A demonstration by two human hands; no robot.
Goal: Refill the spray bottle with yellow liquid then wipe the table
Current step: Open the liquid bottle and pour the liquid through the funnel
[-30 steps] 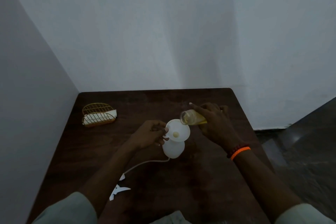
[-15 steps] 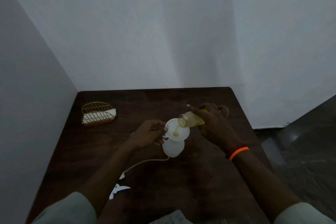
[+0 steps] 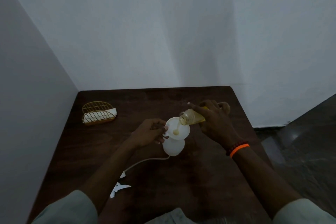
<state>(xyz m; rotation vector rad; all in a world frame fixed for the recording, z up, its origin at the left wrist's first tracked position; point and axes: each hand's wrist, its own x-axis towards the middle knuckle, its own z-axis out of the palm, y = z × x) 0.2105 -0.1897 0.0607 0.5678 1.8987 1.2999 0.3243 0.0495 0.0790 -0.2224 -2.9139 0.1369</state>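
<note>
Refill stage, seen from beside the dark wooden table [image 3: 190, 178]. The right hand [image 3: 216, 123] grips a small clear jar of yellow liquid [image 3: 190, 119], now tipped steeper than a second ago, so that a thin yellow stream has begun to fall from its mouth into the white funnel [image 3: 177, 128]. The left hand [image 3: 149, 132] pinches the funnel's near rim, steadying it on the neck of the white spray bottle [image 3: 173, 146], which stands upright at mid-table between the two hands. The spray head [image 3: 120, 186], with its dip tube [image 3: 145, 161], lies on the table toward the person, off the bottle. A gold wire holder [image 3: 98, 115] with white napkins [image 3: 111, 112] sits at the far left. Judged: pouring is under way; recapping and wiping remain
</note>
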